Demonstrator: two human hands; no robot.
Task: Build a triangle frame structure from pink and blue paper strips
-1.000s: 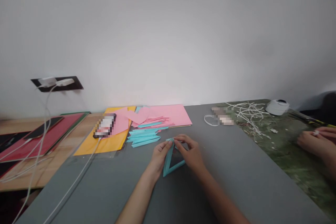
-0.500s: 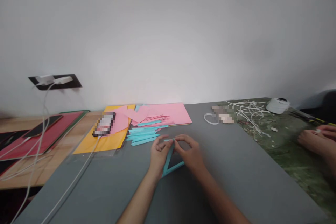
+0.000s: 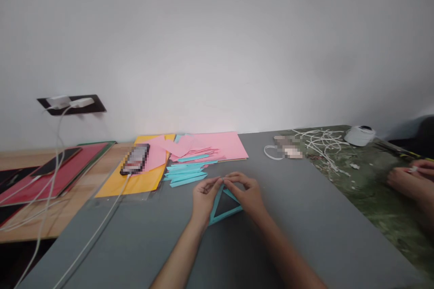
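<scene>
A triangle of folded blue paper strips [image 3: 226, 215] is held just above the grey table, its open middle showing dark. My left hand [image 3: 204, 196] pinches its top corner from the left with thumb and forefinger. Close against it, my right hand [image 3: 247, 193] pinches the same corner from the right and covers part of the right side. The fingertips of both hands nearly touch and hide the corner itself. Just beyond my left hand lies a pile of blue folded paper strips [image 3: 186, 174], with pink strips [image 3: 203, 152] behind it.
Pink sheets [image 3: 233, 144] and a yellow folder [image 3: 118, 186] lie by the wall. A phone [image 3: 135, 159] on the folder trails a white cable [image 3: 101, 226]. On the right are white cords [image 3: 325, 142], a white roll [image 3: 359, 136] and another person's hands [image 3: 412, 180].
The triangle has turned slightly, so its right side now shows more. My fingertips have come closer together at the top corner. The other person's hands have shifted a little.
</scene>
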